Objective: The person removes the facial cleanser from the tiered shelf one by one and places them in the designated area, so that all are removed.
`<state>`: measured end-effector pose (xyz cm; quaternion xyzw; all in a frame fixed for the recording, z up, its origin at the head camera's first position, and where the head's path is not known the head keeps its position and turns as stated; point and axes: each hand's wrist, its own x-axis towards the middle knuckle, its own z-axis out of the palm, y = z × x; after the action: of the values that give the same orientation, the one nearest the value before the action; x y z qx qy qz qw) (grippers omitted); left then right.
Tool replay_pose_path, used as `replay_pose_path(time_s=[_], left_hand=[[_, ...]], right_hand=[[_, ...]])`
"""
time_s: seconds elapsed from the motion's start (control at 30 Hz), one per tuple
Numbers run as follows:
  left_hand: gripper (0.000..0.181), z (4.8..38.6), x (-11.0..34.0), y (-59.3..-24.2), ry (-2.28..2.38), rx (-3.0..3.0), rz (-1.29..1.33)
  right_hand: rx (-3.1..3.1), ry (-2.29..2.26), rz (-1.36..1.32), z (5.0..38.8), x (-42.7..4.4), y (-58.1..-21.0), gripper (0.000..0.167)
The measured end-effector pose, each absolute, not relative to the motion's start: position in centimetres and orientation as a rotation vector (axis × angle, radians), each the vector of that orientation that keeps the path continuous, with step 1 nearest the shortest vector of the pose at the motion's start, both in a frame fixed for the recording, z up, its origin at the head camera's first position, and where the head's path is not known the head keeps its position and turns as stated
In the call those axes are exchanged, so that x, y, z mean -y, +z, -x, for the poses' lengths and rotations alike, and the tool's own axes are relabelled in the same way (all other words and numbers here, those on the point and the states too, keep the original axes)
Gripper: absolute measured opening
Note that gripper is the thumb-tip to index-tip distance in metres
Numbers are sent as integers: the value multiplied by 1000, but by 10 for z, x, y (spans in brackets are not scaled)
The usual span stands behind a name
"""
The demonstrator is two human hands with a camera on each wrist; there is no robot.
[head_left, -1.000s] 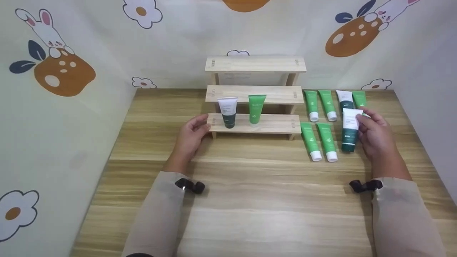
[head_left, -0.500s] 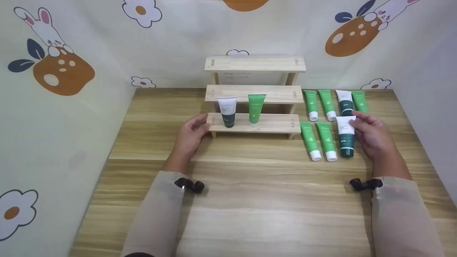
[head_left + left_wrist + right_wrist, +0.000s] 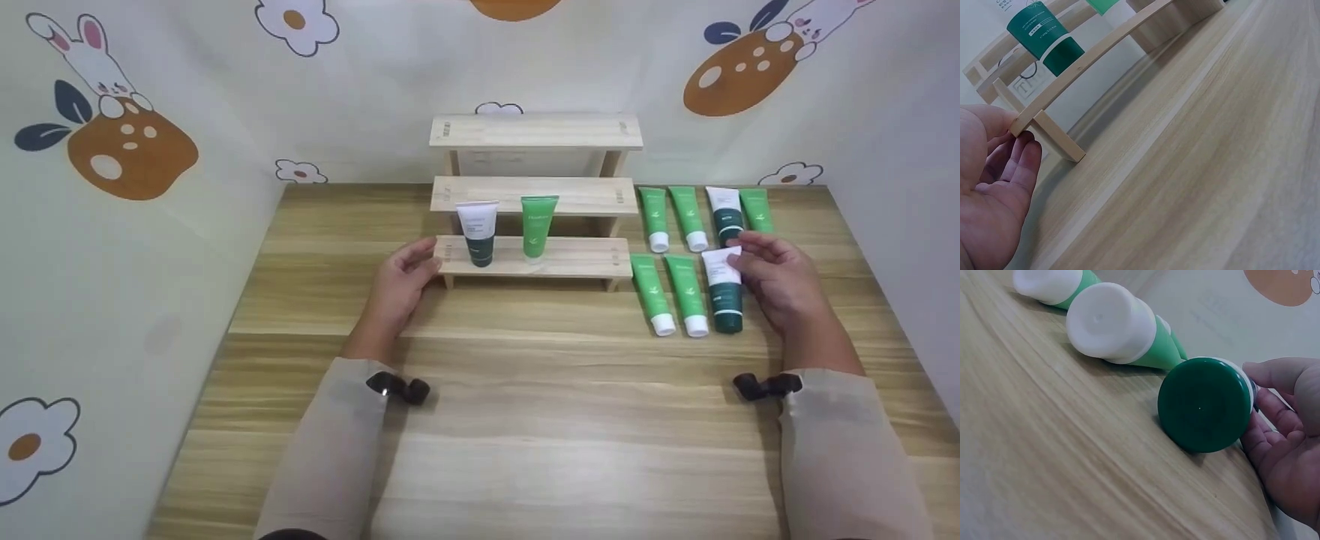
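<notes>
In the head view my left hand (image 3: 397,289) grips the left end of the lowest step of a three-step wooden rack (image 3: 577,259); in the left wrist view its thumb and fingers pinch the board's end. On that step a white-and-dark-green tube (image 3: 478,232) and a light green tube (image 3: 538,229) stand upright on their caps. At the right my right hand (image 3: 784,281) pinches the white crimped end of another white-and-dark-green tube (image 3: 726,289). Its dark green cap (image 3: 1204,405) faces the right wrist camera and sits at or just over the table.
Left of the held tube lie two green tubes (image 3: 687,296) with white caps. Behind them are more tubes in a row, including a white-and-dark-green tube (image 3: 724,214) and a green tube (image 3: 757,211) partly behind my right hand. A patterned wall sheet (image 3: 375,112) stands behind the rack.
My right hand has moved the white-and-dark-green tube slightly left and toward me, lowering it beside the front green tubes. The left hand stays on the rack.
</notes>
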<state>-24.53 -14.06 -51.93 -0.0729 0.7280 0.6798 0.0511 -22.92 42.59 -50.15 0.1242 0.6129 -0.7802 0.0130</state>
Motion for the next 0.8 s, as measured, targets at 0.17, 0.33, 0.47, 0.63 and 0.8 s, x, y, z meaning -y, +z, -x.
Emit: replay_pose_path(time_s=[0.17, 0.33, 0.47, 0.63, 0.8], left_hand=[[44, 246, 141, -520, 2066, -2228, 215], [44, 246, 140, -520, 2061, -2240, 210], [43, 246, 140, -521, 2076, -2238, 201], [43, 246, 140, -522, 2120, -2207, 186], [44, 246, 140, -522, 2164, -2167, 171]], right_hand=[[-2006, -2353, -430, 230, -424, -500, 47], [-2145, -2197, -525, 230, -424, -497, 50], [-2174, -2170, -558, 229, -426, -495, 47], [-2155, -2240, -535, 228, -427, -495, 42], [-2143, -2274, -548, 229, -428, -496, 39]])
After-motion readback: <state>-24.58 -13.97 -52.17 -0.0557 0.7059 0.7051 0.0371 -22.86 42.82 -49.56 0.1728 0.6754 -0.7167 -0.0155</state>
